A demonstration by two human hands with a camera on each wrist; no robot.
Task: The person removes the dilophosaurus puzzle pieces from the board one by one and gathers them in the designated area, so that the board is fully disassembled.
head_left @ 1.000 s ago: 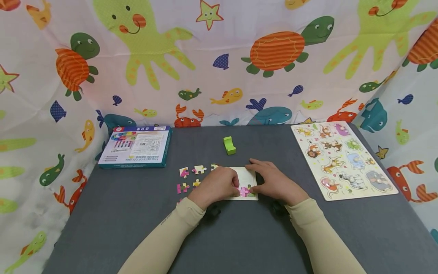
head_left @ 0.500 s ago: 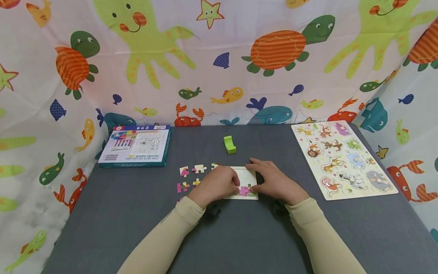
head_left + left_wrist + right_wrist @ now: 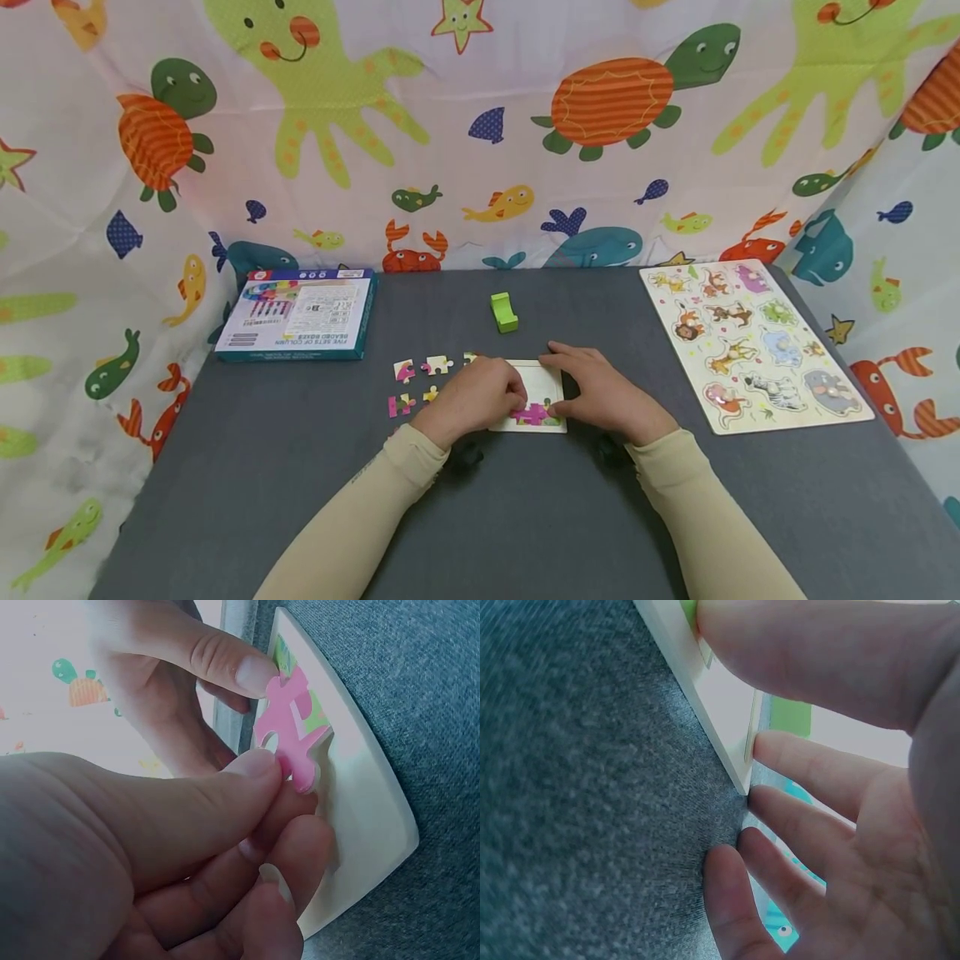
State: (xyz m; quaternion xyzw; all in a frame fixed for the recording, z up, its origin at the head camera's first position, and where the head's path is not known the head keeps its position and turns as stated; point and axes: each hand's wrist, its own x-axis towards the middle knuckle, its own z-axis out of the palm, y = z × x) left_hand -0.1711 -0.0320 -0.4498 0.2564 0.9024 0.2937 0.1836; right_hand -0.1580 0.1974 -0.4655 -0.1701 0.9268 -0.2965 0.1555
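Note:
My left hand [image 3: 476, 398] pinches a pink puzzle piece [image 3: 300, 761] between thumb and fingers, over the cream puzzle tray [image 3: 542, 383]. In the left wrist view that piece lies right against other pink and green pieces along the tray's near side. The right hand [image 3: 600, 396] is at the tray's right side, its thumb pressing on a green piece [image 3: 690, 609] inside the rim. Its index and middle fingertips touch the tray's edge in the right wrist view, while the other fingers lie loosely bent. My left hand hides the tray's left part in the head view.
Loose puzzle pieces [image 3: 403, 371] lie left of the tray, some hidden by the left arm. Behind stands a green block [image 3: 504, 312]. A boxed set [image 3: 296, 321] is at the back left, an animal puzzle board [image 3: 750, 350] at the right. A printed curtain [image 3: 480, 150] surrounds the grey table [image 3: 300, 467].
The head view tips slightly downward, so the scene sits a little higher. Both hands keep nearly the same places, with slightly more pink showing beside the left fingertips.

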